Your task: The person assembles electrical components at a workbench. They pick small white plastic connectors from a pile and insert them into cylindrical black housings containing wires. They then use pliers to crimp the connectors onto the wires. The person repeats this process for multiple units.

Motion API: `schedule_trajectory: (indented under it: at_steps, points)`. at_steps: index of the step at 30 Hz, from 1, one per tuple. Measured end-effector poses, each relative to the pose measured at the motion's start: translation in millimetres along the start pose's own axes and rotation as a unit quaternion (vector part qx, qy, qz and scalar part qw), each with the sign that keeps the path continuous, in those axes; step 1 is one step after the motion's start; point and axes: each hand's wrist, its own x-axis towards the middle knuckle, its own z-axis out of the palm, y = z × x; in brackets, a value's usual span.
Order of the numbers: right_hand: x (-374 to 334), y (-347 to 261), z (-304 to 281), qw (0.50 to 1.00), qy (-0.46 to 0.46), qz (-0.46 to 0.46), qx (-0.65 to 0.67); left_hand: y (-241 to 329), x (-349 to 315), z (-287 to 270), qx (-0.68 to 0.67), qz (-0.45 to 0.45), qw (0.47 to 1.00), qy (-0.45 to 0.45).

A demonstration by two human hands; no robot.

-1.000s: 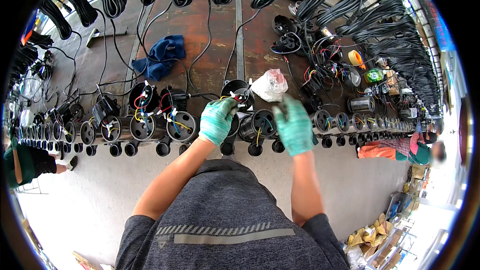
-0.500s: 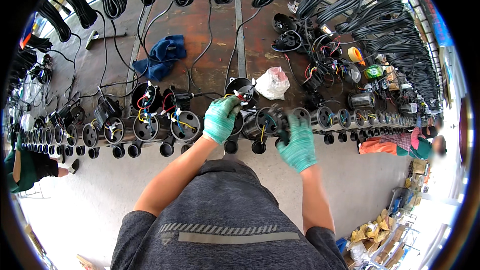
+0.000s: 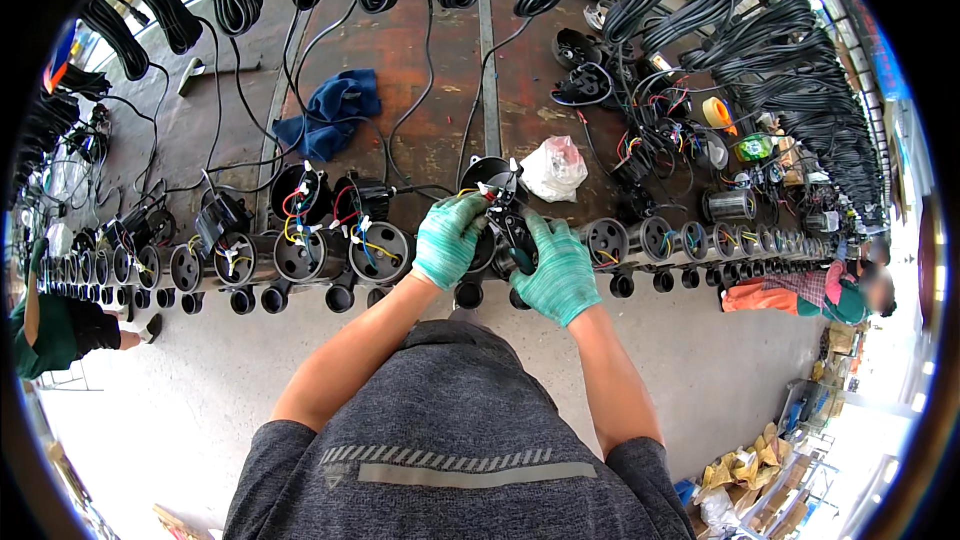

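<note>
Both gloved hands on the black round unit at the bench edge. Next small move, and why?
Probably steady the black round motor housing with the left hand while the right hand works its tool at the coloured wire ends, since both already close on it.

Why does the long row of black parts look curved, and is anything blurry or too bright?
Head view: fisheye bends the row of black housings near the rim; gloved hands, left and right, are sharp; far right edge is overexposed, with a blurred person.

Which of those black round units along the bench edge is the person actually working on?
The one gripped between both gloved hands, left hand and right hand: the black unit, just below the white plastic bag.
</note>
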Motion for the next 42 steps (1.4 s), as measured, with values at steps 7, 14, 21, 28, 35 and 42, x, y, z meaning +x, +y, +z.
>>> schedule_trajectory:
  at_steps: [7, 14, 21, 28, 35, 42]
  points:
    - [7.0, -0.2, 4.9, 1.000, -0.008, -0.025, -0.003, -3.6, -3.4, 0.5, -0.004, 0.026, 1.000, 0.016]
    - [19.1, 11.8, 16.8, 0.997, -0.039, -0.051, -0.032, -16.4, -9.3, 9.5, 0.021, 0.049, 0.997, 0.055]
    - [18.1, -1.0, -9.7, 0.995, -0.077, -0.046, -0.048, -8.4, -2.8, 7.4, 0.030, 0.020, 0.999, 0.034]
    - [5.1, -19.4, -44.6, 0.985, -0.014, -0.077, -0.151, -4.2, 2.7, 7.8, 0.113, 0.072, 0.990, 0.040]
    - [9.5, 35.5, -25.6, 0.911, -0.124, -0.033, 0.392, -13.8, -5.5, 18.4, 0.170, 0.047, 0.981, 0.077]
    - [-0.5, 124.1, -79.5, 0.962, 0.261, -0.057, 0.060, -40.7, -21.7, 31.5, -0.002, -0.149, 0.980, 0.136]
